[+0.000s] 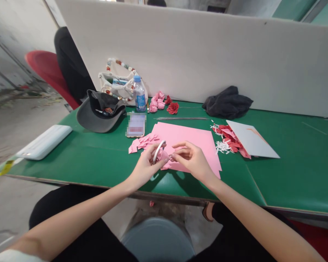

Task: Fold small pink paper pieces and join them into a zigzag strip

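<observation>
A partly formed pink paper flower point(161, 155) sits between my hands, just above the front edge of the pink paper sheets point(192, 140). My left hand point(149, 160) grips the flower, and a white ring like a tape roll point(158, 151) hangs about its fingers. From the other side, the thumb and forefinger of my right hand point(190, 156) pinch at the flower's end; the exact point of contact is too small to make out. Cut pink paper pieces point(143, 142) lie in a pile left of the sheets.
Behind are pink paper flowers point(157, 102), a red paper flower point(172, 108), thin wires point(182, 118), a bottle point(139, 95) and a phone point(136, 125). A cap point(98, 114) and white device point(45, 142) lie left. Red scraps point(231, 138), a white card point(253, 140) and black cloth point(228, 102) lie right.
</observation>
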The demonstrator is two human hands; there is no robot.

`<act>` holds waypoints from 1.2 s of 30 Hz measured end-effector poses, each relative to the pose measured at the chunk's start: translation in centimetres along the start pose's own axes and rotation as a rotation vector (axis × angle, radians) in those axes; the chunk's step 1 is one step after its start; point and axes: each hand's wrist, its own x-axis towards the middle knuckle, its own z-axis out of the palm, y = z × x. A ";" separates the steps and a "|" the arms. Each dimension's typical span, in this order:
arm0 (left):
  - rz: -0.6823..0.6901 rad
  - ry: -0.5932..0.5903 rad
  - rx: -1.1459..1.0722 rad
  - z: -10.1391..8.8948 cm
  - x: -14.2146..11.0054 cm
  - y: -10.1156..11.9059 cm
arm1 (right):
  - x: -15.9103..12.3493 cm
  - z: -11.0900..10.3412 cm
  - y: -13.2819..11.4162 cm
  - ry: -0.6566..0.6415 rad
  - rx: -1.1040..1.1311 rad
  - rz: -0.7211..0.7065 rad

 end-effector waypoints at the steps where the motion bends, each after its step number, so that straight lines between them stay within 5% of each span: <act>1: 0.000 0.001 0.002 0.0 0.0 0.0 | 0.0 0.0 -0.1 -0.001 -0.013 -0.004; 11: 0.000 0.025 0.034 0.0 0.0 0.0 | 0.4 -0.7 0.4 0.068 -0.256 -0.196; 17: -0.010 0.046 0.000 0.0 0.0 -0.1 | 3.6 -7.3 0.7 0.361 -0.554 -0.287; 21: -0.017 0.020 -0.014 -0.1 0.1 0.0 | 5.2 -14.2 2.0 0.531 -0.813 -0.148; 25: -0.040 0.024 -0.001 0.0 0.1 -0.1 | 5.3 -18.7 4.2 0.510 -1.092 0.125; 29: -0.023 0.012 0.043 -0.2 0.1 -0.2 | 5.2 -20.1 6.0 0.546 -1.191 0.266; 36: -0.027 0.001 0.077 -0.4 0.2 -0.2 | 5.7 -20.6 7.3 0.546 -1.075 0.194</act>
